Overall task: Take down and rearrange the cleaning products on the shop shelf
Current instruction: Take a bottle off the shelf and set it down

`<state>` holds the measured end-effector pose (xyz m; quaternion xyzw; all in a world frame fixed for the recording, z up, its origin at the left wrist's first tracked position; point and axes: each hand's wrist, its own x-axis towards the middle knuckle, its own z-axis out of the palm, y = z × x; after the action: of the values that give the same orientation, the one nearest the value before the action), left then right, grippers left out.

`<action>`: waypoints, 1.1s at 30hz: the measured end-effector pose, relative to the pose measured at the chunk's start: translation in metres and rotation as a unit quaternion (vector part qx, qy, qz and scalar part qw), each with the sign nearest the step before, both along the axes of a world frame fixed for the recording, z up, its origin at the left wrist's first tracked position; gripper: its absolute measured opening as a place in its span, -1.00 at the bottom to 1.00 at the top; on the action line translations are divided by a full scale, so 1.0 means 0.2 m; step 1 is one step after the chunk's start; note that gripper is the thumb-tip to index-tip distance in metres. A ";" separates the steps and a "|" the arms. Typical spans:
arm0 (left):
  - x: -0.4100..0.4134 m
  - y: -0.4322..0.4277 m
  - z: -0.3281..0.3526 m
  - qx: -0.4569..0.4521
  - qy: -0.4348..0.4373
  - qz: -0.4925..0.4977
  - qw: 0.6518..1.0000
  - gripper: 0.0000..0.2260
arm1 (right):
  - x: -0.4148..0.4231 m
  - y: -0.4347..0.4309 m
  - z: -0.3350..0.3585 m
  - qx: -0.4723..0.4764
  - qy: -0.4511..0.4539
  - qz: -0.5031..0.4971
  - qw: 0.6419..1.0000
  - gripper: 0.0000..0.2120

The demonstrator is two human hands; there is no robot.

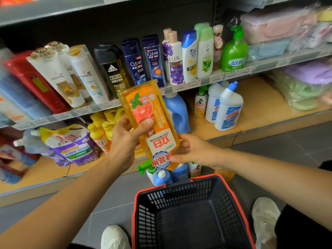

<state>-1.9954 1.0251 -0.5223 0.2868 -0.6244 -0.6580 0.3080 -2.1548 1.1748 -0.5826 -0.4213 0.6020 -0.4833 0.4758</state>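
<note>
Basket (180, 194) dark, red-rimmed | orange detergent bottle (145, 103) upside down | left hand (123, 141) and right hand (196, 152) both grip it

Lower shelf (260, 108) lies bare between white bottles (229, 110) and bagged green tubs (303, 94).

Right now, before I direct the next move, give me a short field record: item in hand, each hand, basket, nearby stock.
held item: orange detergent bottle, tilted, label upside down
left hand: grips the bottle's middle, thumb across the label
right hand: holds the bottle's lower end
basket: dark blue, red rim, on the floor below the bottle
floor beyond basket: green-trigger spray bottle, blue bottles
lower shelf: blue detergent jug, white toilet-cleaner bottles
</note>
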 end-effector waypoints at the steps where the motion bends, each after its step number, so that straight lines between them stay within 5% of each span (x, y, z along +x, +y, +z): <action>1: 0.00 0.00 0.00 0.013 0.001 0.004 1.000 -0.43 | 0.01 -0.01 -0.02 -0.002 0.007 0.000 1.000 -0.53; 10: 0.03 -0.06 -0.06 0.137 -0.016 0.040 0.990 -0.71 | -0.02 0.04 0.01 -0.019 0.317 0.087 0.944 -0.85; 14: 0.05 -0.05 -0.12 0.200 -0.028 0.008 0.979 -0.65 | -0.03 0.06 0.12 -0.068 0.329 0.115 0.935 -0.95; 17: 0.06 -0.04 -0.14 0.256 -0.023 -0.022 0.966 -0.52 | -0.01 0.06 0.20 -0.111 0.319 0.108 0.935 -0.80; 24: 0.04 -0.04 -0.16 0.296 0.006 -0.055 0.954 -0.58 | -0.06 -0.08 0.36 -0.151 0.250 0.023 0.956 -0.77; 33: -0.02 -0.17 -0.25 0.025 -0.173 -0.078 0.981 -0.92 | -0.28 -0.31 0.36 -0.089 0.172 -0.130 0.972 -0.67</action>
<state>-1.9993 0.9917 -0.5716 0.3541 -0.6719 -0.6363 0.1354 -2.2118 1.1125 -0.5112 -0.4574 0.6790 -0.5127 0.2586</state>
